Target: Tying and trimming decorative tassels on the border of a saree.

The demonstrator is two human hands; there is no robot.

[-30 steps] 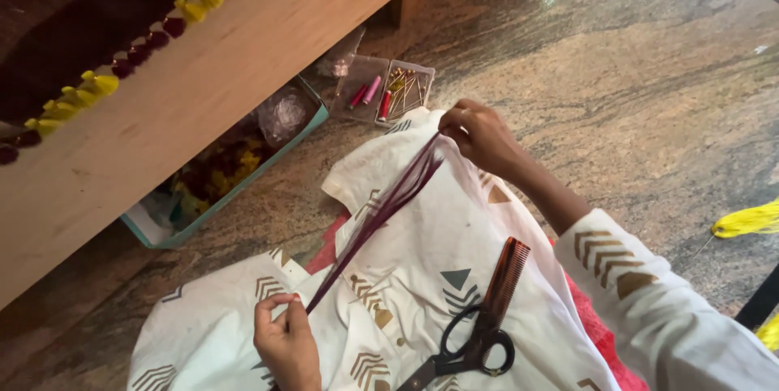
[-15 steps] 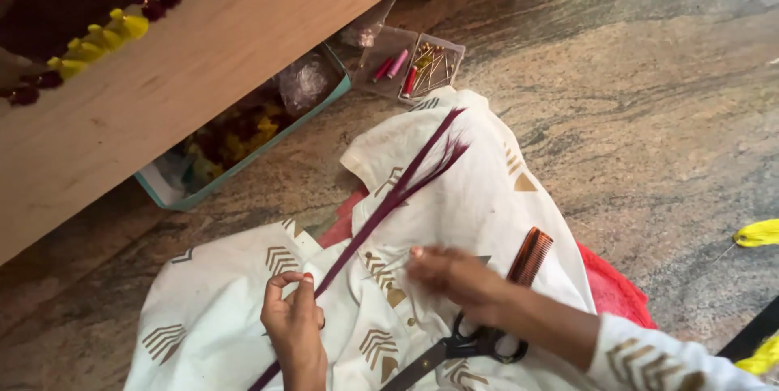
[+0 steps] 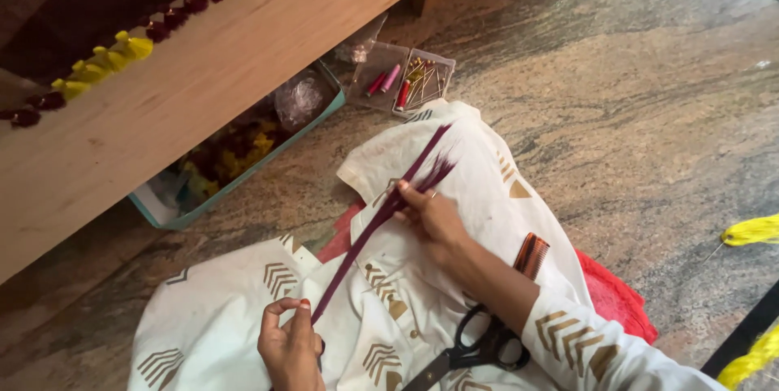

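A bundle of dark maroon threads [image 3: 381, 216] stretches taut over my lap, which is covered by white cloth with tan arrow prints [image 3: 219, 318]. My left hand [image 3: 290, 348] pinches the near end of the bundle at the bottom of the view. Further up, my right hand [image 3: 432, 214] grips the threads, and their loose ends fan out beyond it. Black-handled scissors [image 3: 471, 350] lie on my lap under my right forearm. A brown comb [image 3: 531, 255] rests beside that arm.
A wooden bench [image 3: 195, 91] edged with yellow and maroon tassels spans the upper left. Under it stand a teal tray of threads [image 3: 243, 156] and a clear box of spools and pins [image 3: 403, 81]. Red cloth [image 3: 617, 298] and yellow thread [image 3: 751, 230] lie on the stone floor at right.
My right hand let go of the far end of the threads, dropped toward the scissors, and now grips the bundle further up. My left hand keeps holding the near end.
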